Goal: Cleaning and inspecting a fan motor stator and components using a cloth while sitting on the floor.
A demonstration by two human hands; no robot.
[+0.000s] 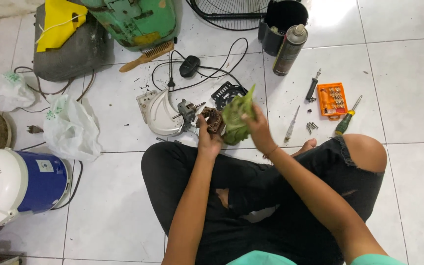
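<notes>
**A:** So, the small rusty brown motor part (212,120) is held up off the white tiled floor (413,88), just above the lap, clamped in the left hand (208,138). Fingers are wrapped tight round its lower side, so that grip is closed on it.

**B:** Yep, and the green rag (236,119) is bunched up in the right hand (258,128), fully gripped, pressed against the part's right face. So the part lies left of the rag, touching it. Its long axis can't really be told, too much is covered.

**A:** Agreed. Nearer hand is the left, obviously, since it's the one holding.

**B:** Just behind the part, a white curved fan housing with a shaft (165,114) is lying on the tiles, with a black grille piece (226,92) next to it. Further right, a small screwdriver (292,124), loose screws (311,127), a green-handled screwdriver (347,118) and an orange bit case (331,99) are laid out, well apart from the hands. A spray can (289,50) is stood upright beyond those.
</notes>
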